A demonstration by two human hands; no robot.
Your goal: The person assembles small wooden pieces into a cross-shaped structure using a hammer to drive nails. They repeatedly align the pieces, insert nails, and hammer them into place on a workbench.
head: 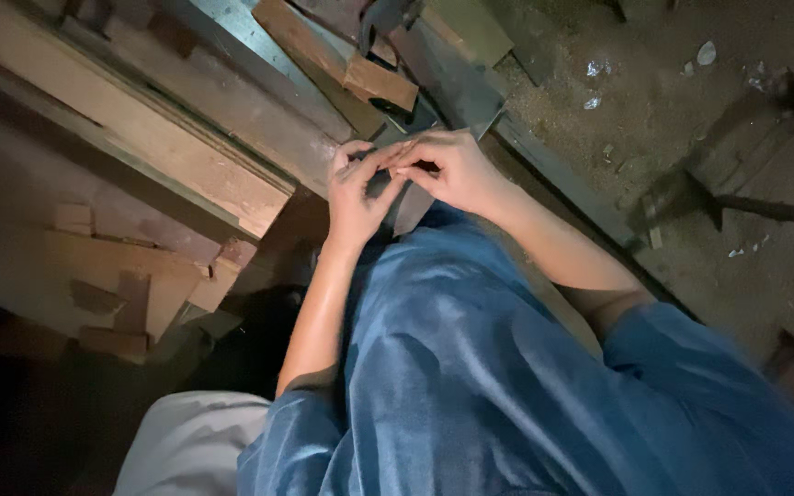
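The left hand [356,197] and the right hand [448,170] are being held together just above the lap, fingertips meeting at the middle of the view. A thin, dark, flat piece [411,207] is being pinched between them — its upper part is being covered by the fingers, while its lower end is showing below the hands, pointing down toward the blue garment [470,367]. The fingers of the right hand are being curled in and pressed against the thumb; those of the left hand are being stretched across to touch them. What the piece is made of cannot be told in this dim light.

Just beyond the hands a small reddish wooden block [380,83] is being borne on a grey metal bench [457,83], with a longer wooden strip [300,41] lying beside it. To the left a broad wooden plank [153,138] is being carried along the bench edge at a slant. Lower left, in deep shadow, a heap of wooden offcuts [121,294] is being seen — flat pieces stacked loosely. To the right, a dusty floor [654,110] is being strewn with sawdust and pale scraps.
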